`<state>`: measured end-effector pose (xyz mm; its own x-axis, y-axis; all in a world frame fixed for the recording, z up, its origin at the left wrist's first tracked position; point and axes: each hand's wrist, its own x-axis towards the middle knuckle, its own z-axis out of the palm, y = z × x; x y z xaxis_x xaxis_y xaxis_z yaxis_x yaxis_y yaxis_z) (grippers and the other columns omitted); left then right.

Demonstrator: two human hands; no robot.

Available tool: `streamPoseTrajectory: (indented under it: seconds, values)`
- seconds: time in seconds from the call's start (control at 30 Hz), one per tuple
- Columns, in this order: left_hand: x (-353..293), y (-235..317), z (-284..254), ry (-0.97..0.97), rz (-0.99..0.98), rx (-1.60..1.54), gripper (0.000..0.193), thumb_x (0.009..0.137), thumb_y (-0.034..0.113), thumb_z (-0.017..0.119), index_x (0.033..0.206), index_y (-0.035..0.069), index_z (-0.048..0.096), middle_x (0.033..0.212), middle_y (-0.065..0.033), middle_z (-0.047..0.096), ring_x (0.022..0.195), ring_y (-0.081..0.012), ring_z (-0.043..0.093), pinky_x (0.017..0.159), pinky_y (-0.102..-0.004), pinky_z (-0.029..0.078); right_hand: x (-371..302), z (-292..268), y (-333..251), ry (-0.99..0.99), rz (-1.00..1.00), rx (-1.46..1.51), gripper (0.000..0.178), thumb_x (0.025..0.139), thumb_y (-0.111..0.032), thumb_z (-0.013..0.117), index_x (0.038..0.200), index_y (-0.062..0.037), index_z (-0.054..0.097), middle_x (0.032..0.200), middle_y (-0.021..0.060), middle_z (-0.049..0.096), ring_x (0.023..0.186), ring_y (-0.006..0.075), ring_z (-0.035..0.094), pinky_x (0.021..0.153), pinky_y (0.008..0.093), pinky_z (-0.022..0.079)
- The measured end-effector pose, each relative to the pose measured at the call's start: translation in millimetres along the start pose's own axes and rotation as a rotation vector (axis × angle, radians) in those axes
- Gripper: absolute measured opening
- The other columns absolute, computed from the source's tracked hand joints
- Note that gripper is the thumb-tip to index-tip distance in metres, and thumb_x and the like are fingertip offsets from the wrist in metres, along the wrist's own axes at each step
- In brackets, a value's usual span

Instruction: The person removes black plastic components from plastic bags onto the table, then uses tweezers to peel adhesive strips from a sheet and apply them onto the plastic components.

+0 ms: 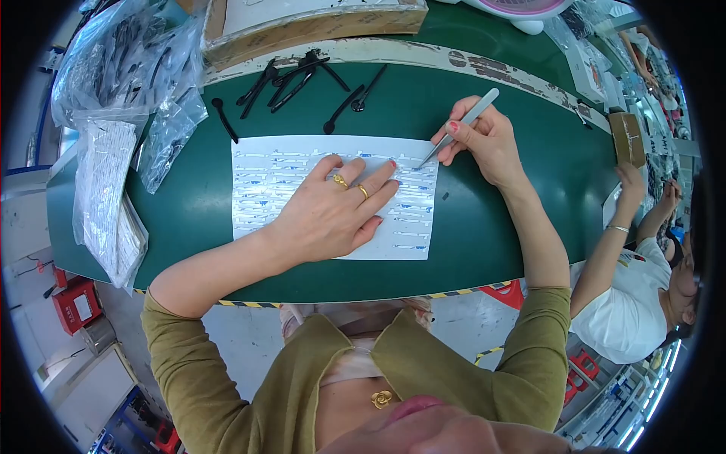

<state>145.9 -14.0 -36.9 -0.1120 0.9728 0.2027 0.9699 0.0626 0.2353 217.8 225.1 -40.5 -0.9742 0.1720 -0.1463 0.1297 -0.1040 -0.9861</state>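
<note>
Left hand (333, 212) spread on white strip sheet (401, 254), gripping nothing; right hand (488, 144) pinching tweezers (481, 106), tips near upper-right corner, contact unclear.

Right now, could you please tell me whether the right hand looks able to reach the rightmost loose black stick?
Probably yes: only green tabletop seems to lie between the right hand and the black stick, though that hand grips tweezers, which might need setting down first.

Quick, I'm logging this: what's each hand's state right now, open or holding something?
Left hand: open, spread palm-down over the white sheet, nothing visibly held.
Right hand: closed, holding the tweezers in a pinch grip.
</note>
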Motion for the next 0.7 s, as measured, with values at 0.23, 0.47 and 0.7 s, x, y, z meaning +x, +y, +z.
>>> streamPoseTrajectory:
  seconds: [0.23, 0.47, 0.7]
  values:
    - [4.6, -7.3, -2.7, 0.03, -0.01, -0.028, 0.037, 0.071, 0.016, 0.059, 0.105, 0.007, 0.05, 0.116, -0.0064, 0.048, 0.091, -0.0235, 0.048, 0.078, -0.0354, 0.04, 1.2, -16.4, -1.9, -0.04, -0.027, 0.493, 0.014, 0.084, -0.011, 0.05, 0.094, -0.0031, 0.045, 0.073, 0.0177, 0.059, 0.05, 0.0171, 0.059, 0.045, 0.0249, 0.049]
    - [66.1, -58.4, -7.5, 0.353, -0.277, 0.171, 0.021, 0.075, 0.024, 0.062, 0.079, 0.004, 0.055, 0.076, -0.0073, 0.055, 0.066, -0.0221, 0.056, 0.054, -0.0301, 0.045, 3.3, -21.3, 9.1, 0.027, -0.03, 0.654, 0.014, 0.085, -0.014, 0.05, 0.095, -0.0045, 0.046, 0.074, 0.016, 0.06, 0.049, 0.0149, 0.057, 0.044, 0.0214, 0.046]
    - [84.2, -67.0, -32.5, 0.02, -0.698, -0.82, 0.012, 0.081, 0.015, 0.057, 0.078, 0.004, 0.054, 0.073, -0.0021, 0.055, 0.062, -0.0074, 0.055, 0.052, -0.0227, 0.047, -4.9, -18.8, 3.7, -0.018, 0.023, 0.614, 0.018, 0.084, -0.014, 0.05, 0.098, -0.0026, 0.047, 0.072, 0.0149, 0.06, 0.048, 0.0142, 0.057, 0.043, 0.0214, 0.046]
